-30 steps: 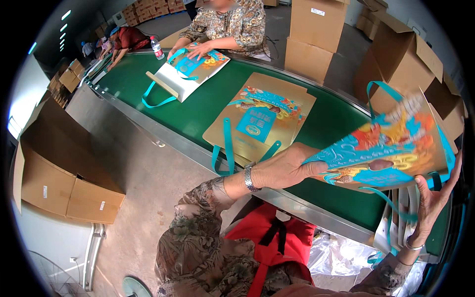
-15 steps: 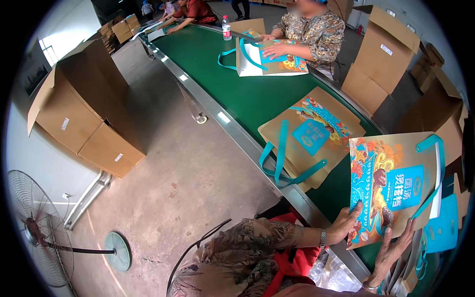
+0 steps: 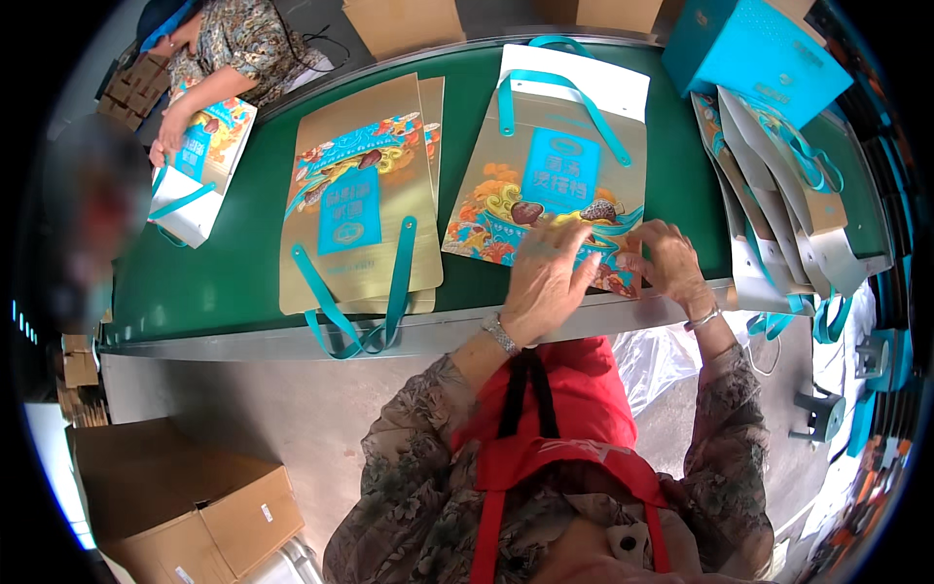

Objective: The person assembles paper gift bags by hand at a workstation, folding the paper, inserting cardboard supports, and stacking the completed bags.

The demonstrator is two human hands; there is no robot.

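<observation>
A flat gold gift bag (image 3: 559, 175) with teal handles and a colourful picture lies on the green conveyor belt (image 3: 243, 263) in front of me. My left hand (image 3: 547, 277) rests with spread fingers on its near edge. My right hand (image 3: 669, 261) touches the bag's near right corner, fingers curled at the edge. A second flat gold bag (image 3: 358, 200) lies to the left, its teal handles hanging over the belt's metal rim.
A stack of flattened bags (image 3: 788, 195) and a teal box (image 3: 759, 54) sit at the right. Another person (image 3: 229, 44) at the far left handles a bag (image 3: 199, 161). Cardboard boxes (image 3: 185, 496) stand on the floor at lower left.
The bag I held upright in both hands now lies flat on the belt. My hands have come down onto its near edge, and my view has swung toward the belt.
</observation>
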